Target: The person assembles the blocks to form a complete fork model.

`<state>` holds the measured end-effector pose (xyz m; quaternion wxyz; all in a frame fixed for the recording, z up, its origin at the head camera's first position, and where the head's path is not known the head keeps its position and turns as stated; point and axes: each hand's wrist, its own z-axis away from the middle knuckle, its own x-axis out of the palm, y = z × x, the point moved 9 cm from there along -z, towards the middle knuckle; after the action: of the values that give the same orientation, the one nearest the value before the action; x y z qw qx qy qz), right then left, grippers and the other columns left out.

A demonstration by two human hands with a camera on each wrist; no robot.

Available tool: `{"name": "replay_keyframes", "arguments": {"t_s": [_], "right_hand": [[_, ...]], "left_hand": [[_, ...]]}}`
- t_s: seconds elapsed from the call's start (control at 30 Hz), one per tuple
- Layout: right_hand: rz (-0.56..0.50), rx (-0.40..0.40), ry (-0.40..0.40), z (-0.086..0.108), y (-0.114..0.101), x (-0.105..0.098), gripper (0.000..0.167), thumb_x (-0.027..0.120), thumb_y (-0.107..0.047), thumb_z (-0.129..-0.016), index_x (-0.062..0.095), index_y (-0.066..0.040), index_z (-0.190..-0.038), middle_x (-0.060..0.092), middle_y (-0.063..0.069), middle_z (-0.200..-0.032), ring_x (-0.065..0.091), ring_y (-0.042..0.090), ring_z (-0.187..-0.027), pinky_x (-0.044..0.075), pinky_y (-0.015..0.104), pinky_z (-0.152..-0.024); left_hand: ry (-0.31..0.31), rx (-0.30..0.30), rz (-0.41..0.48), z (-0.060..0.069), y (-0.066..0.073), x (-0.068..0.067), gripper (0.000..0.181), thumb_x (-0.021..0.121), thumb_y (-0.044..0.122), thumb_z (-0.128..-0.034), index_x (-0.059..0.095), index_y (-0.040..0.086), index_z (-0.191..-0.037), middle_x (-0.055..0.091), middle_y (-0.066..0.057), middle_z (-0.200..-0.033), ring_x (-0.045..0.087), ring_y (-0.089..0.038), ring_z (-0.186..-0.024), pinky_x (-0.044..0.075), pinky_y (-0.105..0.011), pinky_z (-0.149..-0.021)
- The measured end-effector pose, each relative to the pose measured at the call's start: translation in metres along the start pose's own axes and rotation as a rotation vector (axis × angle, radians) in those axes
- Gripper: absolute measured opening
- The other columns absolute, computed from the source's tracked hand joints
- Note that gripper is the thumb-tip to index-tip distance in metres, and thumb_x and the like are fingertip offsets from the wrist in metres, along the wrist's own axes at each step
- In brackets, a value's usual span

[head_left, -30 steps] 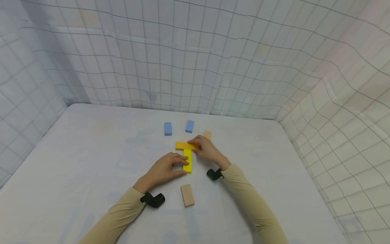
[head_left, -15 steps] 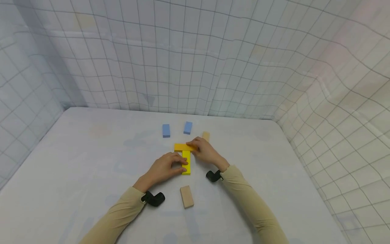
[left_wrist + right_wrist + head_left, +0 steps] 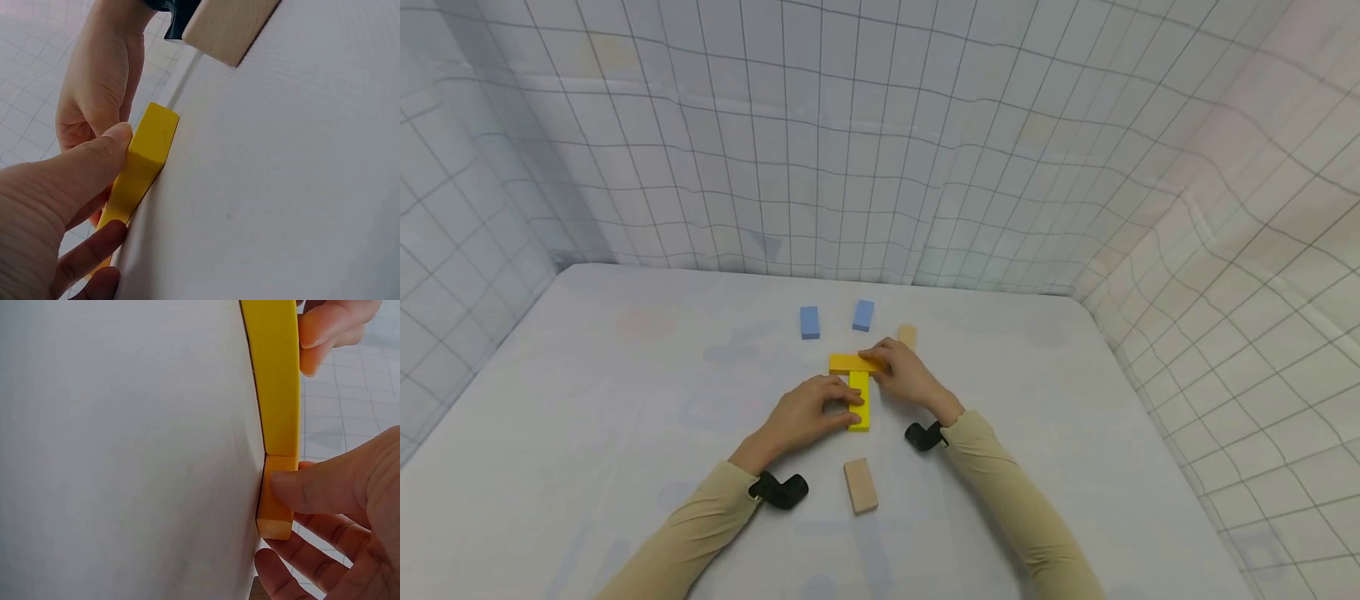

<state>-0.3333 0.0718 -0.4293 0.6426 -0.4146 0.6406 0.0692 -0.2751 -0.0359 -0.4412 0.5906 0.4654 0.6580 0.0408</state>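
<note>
Two blocks form a T on the table: an orange-yellow block [image 3: 844, 364] lies crosswise, and the end of a bright yellow block [image 3: 859, 382] meets its near side. My left hand [image 3: 801, 415] holds the yellow block from the left, its thumb near the near end. In the left wrist view the thumb [image 3: 103, 147] presses that block's upper edge. My right hand [image 3: 910, 377] pinches the right end of the orange-yellow block. In the right wrist view its thumb [image 3: 312, 487] lies on that block [image 3: 274, 509], and the joint between the blocks looks tight.
Two blue blocks [image 3: 809, 322] [image 3: 863, 316] lie farther back. One plain wooden block [image 3: 907, 335] sits just beyond my right hand, partly hidden. Another wooden block [image 3: 861, 486] lies nearer, between the forearms. Gridded white curtains [image 3: 850, 150] rise behind the table's far edge [image 3: 820, 277].
The head view has tilted and shifted slightly. Both hands keep their places on the two blocks, and no block has visibly moved on the table.
</note>
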Motion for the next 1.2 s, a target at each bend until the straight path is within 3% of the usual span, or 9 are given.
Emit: {"name": "replay_keyframes", "arguments": {"t_s": [0.73, 0.97, 1.2], "right_hand": [[-0.019, -0.014, -0.045, 0.004, 0.000, -0.001, 0.039, 0.060, 0.002, -0.090, 0.057, -0.001, -0.129, 0.056, 0.012, -0.120, 0.052, 0.025, -0.111, 0.040, 0.037, -0.098], [-0.024, -0.039, -0.051, 0.010, -0.002, -0.002, 0.038, 0.060, -0.005, -0.093, 0.055, -0.001, -0.130, 0.054, 0.013, -0.126, 0.048, 0.026, -0.117, 0.037, 0.038, -0.101], [0.024, -0.005, -0.050, 0.021, -0.005, -0.005, 0.037, 0.060, -0.013, -0.094, 0.057, -0.005, -0.130, 0.050, 0.014, -0.132, 0.045, 0.028, -0.122, 0.035, 0.041, -0.102]], "left_hand": [[0.009, -0.016, 0.019, 0.002, -0.005, 0.003, 0.026, 0.075, 0.033, -0.0822, 0.073, 0.022, -0.106, 0.064, 0.010, -0.111, 0.056, -0.013, -0.102, 0.046, -0.036, -0.087], [0.014, -0.024, 0.030, 0.002, -0.006, 0.004, 0.025, 0.076, 0.033, -0.0812, 0.073, 0.022, -0.104, 0.064, 0.010, -0.109, 0.056, -0.013, -0.102, 0.045, -0.036, -0.087], [0.006, -0.029, 0.042, 0.002, -0.005, 0.004, 0.026, 0.075, 0.033, -0.0818, 0.072, 0.022, -0.105, 0.064, 0.010, -0.110, 0.056, -0.013, -0.102, 0.046, -0.036, -0.087]]}}
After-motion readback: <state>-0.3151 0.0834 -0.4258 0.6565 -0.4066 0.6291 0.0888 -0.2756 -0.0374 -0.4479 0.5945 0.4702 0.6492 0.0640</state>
